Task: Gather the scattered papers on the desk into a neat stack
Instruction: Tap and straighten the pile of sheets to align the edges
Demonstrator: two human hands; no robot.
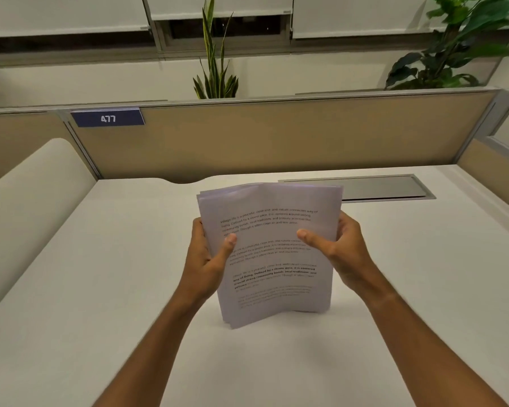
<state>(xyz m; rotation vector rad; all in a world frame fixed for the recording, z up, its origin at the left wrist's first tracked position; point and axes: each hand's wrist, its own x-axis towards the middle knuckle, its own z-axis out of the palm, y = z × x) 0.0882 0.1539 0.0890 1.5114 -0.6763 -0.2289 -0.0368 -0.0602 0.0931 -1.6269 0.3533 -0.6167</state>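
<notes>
A stack of white printed papers (272, 259) stands upright on its bottom edge on the white desk (115, 289), in the middle of the head view. My left hand (207, 259) grips the stack's left side, thumb on the front sheet. My right hand (340, 254) grips the right side, thumb across the text. The sheets bow slightly and their top edges are a little uneven at the left corner. No loose sheets lie elsewhere on the desk.
A beige partition (276, 136) with a blue tag reading 477 (108, 118) closes off the desk's far edge. A grey cable hatch (379, 188) is set into the desk behind the papers. Plants (216, 71) stand beyond the partition.
</notes>
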